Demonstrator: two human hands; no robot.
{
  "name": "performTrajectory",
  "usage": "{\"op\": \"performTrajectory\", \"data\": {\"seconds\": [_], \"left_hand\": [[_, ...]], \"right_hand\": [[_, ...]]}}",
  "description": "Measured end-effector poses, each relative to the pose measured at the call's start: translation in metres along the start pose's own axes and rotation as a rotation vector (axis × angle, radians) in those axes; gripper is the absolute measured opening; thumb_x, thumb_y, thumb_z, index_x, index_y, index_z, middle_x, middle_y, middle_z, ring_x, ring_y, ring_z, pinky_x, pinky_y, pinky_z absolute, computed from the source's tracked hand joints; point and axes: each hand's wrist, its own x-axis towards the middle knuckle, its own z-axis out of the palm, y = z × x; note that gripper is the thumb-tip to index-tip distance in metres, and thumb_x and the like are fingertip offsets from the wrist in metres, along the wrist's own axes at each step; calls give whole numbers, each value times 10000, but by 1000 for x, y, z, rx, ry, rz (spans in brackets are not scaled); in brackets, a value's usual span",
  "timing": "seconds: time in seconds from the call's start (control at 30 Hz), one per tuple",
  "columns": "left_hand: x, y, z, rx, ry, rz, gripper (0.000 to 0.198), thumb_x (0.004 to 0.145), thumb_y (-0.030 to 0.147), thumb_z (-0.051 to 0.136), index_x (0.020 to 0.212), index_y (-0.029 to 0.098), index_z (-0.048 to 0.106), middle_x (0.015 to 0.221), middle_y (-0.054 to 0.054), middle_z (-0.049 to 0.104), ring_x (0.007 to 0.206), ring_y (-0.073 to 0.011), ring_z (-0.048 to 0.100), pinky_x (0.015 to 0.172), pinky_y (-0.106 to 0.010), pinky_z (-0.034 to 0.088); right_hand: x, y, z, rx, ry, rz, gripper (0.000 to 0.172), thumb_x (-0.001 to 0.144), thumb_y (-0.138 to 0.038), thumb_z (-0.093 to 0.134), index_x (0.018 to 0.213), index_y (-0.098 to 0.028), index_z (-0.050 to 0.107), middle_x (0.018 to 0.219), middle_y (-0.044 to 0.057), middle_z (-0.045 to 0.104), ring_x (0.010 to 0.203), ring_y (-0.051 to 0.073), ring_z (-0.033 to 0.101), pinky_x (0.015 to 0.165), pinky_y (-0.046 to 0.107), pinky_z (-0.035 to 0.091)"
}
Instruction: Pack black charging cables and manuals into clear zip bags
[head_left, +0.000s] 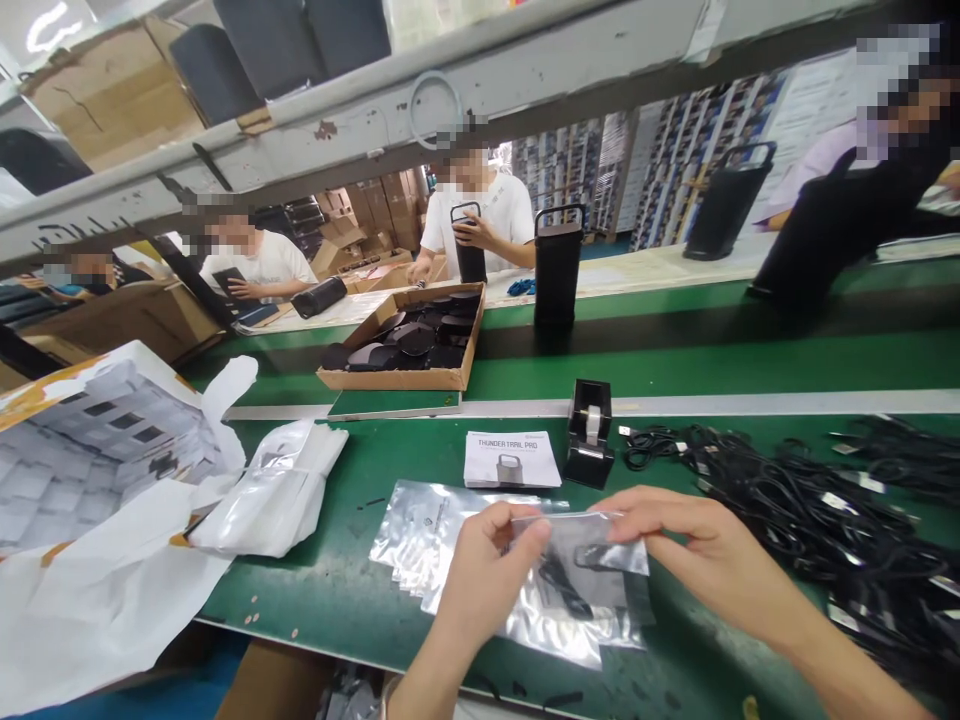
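Observation:
My left hand (487, 575) and my right hand (694, 555) both pinch the top edge of a small clear plastic bag (581, 575) with a black cable inside it. I hold the bag just above a pile of empty clear bags (420, 535) lying on the green table (337, 590). A stack of printed leaflets (511, 460) lies just beyond, next to a black tape dispenser (590, 432).
A heap of black cables (817, 520) covers the table at the right. At the left are a bundle of white bags (277, 495) and an open carton of white boxes (82, 460). Beyond, a cardboard tray of black parts (409, 345) and black speakers (558, 265) stand by several seated people.

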Motion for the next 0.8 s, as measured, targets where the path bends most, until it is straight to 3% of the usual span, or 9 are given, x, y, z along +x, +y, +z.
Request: {"op": "performTrajectory", "data": {"seconds": [0.13,0.23,0.33,0.47,0.57,0.67,0.8], "left_hand": [[2,-10,3,-35,63,19,179,717,326,674,735,148,663,632,4,627,584,-112,536,578,-210,417],[1,-11,1,-27,152,41,163,708,313,681,727,154,654,598,23,594,533,-92,493,517,-191,387],[1,-10,-1,-37,194,58,177,714,325,675,751,154,647,632,9,609,565,-106,521,531,-197,406],[2,-13,0,-112,190,58,209,739,357,654,766,154,611,656,-5,626,612,-123,559,580,-214,437],[2,-19,-1,-144,219,52,239,737,380,653,732,157,566,602,20,589,544,-97,514,532,-193,405],[2,-23,-3,-156,215,32,255,742,392,648,745,157,547,598,25,573,548,-96,505,531,-193,397],[2,-22,-4,-169,177,28,257,770,397,618,747,163,515,611,31,557,556,-92,492,545,-195,395]], "right_hand": [[2,8,-2,45,127,155,194,811,-314,518,836,-221,686,899,58,712,779,200,647,706,311,511],[12,17,-3,-27,339,339,338,817,-477,483,955,-208,633,786,56,696,626,182,620,566,292,479],[30,25,-1,-130,408,447,346,768,-524,517,807,-208,654,680,31,654,521,174,589,555,310,445],[54,31,7,-32,378,490,272,711,-475,600,689,-208,648,538,-8,596,398,154,552,466,299,442],[60,32,9,110,387,528,230,720,-433,588,714,-204,615,636,16,637,503,172,631,469,285,496],[53,28,6,205,394,536,263,727,-466,565,773,-208,592,875,62,677,683,205,687,590,323,545],[39,30,11,173,388,489,297,697,-503,585,745,-213,625,944,69,674,913,245,648,795,354,491]]}}
